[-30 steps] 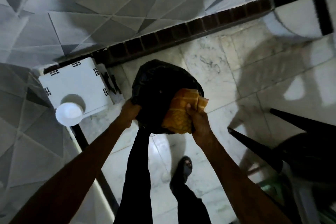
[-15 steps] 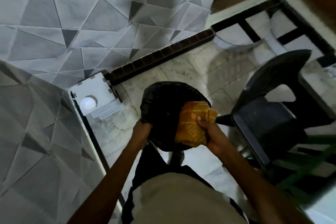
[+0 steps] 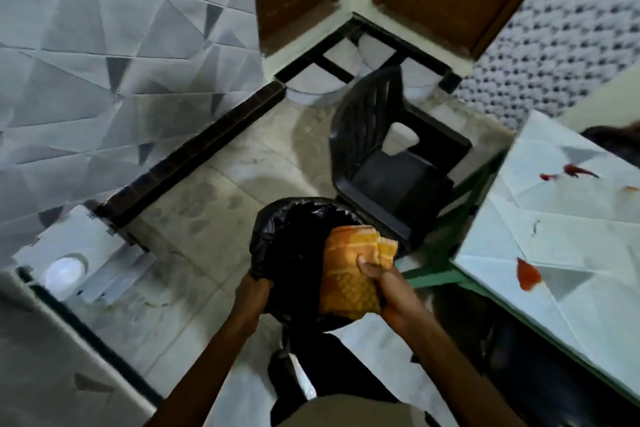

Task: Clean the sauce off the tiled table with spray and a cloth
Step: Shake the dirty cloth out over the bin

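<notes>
Your right hand (image 3: 384,288) grips the cloth (image 3: 349,267), your left hand (image 3: 252,295) pinches the bag (image 3: 294,236) rim; the sauce (image 3: 528,276) lies right, on the table (image 3: 571,236).

Both bare forearms reach forward and down from the bottom edge, drawing slightly closer together. The left hand (image 3: 252,293) has its fingers (image 3: 260,282) curled over the near rim of a black bag (image 3: 294,229), gripping it. The right hand (image 3: 388,291), just right of those fingers and level with them, clutches a folded orange cloth (image 3: 346,281). Its thumb is pressed across the top and its other fingers are hidden beneath.
</notes>
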Action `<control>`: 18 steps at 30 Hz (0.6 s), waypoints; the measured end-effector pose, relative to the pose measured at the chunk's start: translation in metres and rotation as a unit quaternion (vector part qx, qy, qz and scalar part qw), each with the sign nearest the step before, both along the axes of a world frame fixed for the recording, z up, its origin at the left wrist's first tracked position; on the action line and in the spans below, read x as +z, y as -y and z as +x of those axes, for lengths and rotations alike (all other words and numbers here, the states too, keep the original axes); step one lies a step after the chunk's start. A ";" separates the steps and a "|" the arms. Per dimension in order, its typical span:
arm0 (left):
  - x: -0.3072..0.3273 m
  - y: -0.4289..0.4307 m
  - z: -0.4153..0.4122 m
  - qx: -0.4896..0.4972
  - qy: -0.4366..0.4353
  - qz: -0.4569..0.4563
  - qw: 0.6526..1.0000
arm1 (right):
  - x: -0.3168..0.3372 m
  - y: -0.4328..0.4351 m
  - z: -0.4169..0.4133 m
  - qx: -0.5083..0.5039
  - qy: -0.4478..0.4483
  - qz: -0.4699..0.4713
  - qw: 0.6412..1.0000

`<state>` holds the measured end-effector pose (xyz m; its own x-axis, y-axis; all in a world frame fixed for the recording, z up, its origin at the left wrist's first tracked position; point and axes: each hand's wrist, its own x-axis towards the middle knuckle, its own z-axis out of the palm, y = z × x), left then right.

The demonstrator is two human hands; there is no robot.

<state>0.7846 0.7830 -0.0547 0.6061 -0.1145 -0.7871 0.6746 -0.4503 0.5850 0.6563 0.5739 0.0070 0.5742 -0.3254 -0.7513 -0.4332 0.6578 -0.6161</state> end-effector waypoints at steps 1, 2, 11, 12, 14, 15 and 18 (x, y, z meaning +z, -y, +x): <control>-0.004 0.004 -0.012 -0.005 -0.006 -0.008 1.000 | 0.002 0.003 -0.015 -0.009 -0.005 0.000 1.000; -0.005 0.007 -0.024 -0.010 -0.017 -0.015 1.000 | 0.002 0.006 -0.028 -0.020 -0.008 0.004 1.000; -0.085 0.058 -0.110 -0.035 -0.114 -0.003 0.993 | 0.001 0.072 -0.127 -0.095 0.009 -0.006 0.995; -0.089 0.064 -0.117 -0.041 -0.115 0.008 0.993 | -0.001 0.083 -0.134 -0.094 0.008 -0.013 0.995; -0.086 0.082 -0.135 -0.050 -0.107 0.030 0.993 | -0.005 0.111 -0.152 -0.092 0.009 -0.029 0.995; -0.094 0.091 -0.145 -0.050 -0.104 0.040 0.993 | -0.004 0.126 -0.161 -0.091 0.009 -0.039 0.995; -0.068 0.123 -0.174 -0.044 -0.092 0.062 0.993 | -0.001 0.168 -0.181 -0.072 0.017 -0.094 0.993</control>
